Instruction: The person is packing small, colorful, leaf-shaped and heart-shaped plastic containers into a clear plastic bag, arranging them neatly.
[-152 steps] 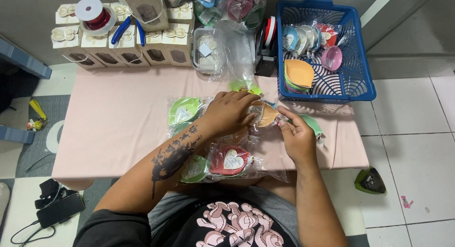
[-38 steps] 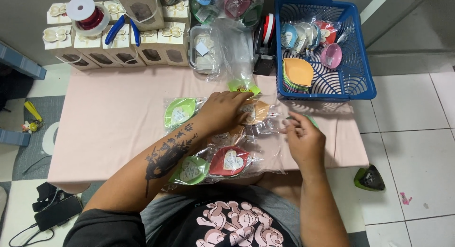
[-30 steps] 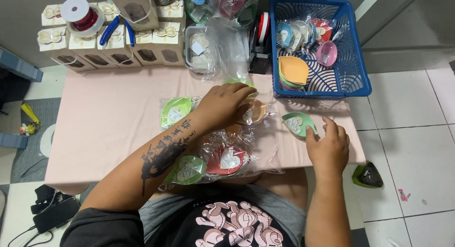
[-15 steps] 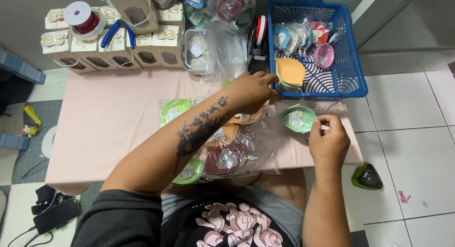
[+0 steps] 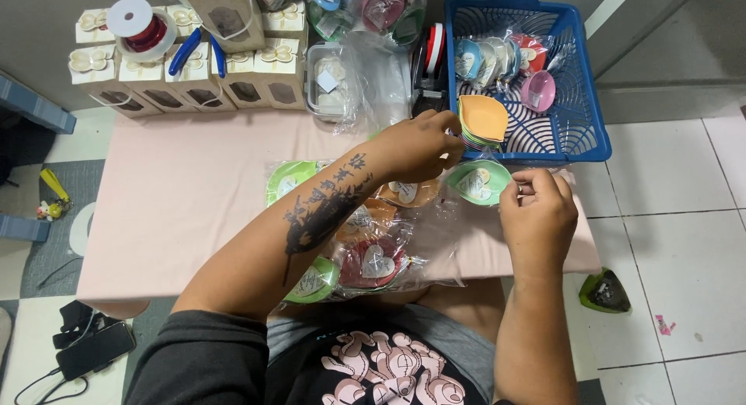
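Our left hand (image 5: 416,145) has moved to pinch the orange leaf-shaped dish stack (image 5: 482,119); our right hand (image 5: 536,211) now pinches the bagged green dish (image 5: 478,182) on the counter (image 5: 179,211)

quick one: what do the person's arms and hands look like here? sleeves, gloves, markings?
Both hands bare, no gloves: left hand, right hand. No rings or watch that I can make out. The left forearm carries a large dark tattoo. A dark grey sleeve shows at the left upper arm; the right forearm is bare.
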